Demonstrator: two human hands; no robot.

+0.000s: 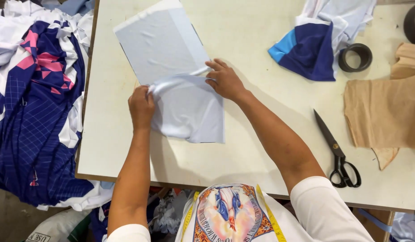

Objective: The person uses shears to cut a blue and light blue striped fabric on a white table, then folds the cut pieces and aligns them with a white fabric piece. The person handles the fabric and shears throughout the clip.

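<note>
A pale blue-grey piece of fabric lies on the white table, its near half folded up over itself. My left hand pinches the fold's left end. At the right end of the fold, my right hand grips the cloth with its fingers curled over the edge. A ridge of bunched cloth runs between the two hands.
Black scissors lie to the right of my right arm. Tan paper pieces and a black tape ring sit at the right. A blue and white garment lies at the back. Blue, white and pink fabric is piled left of the table.
</note>
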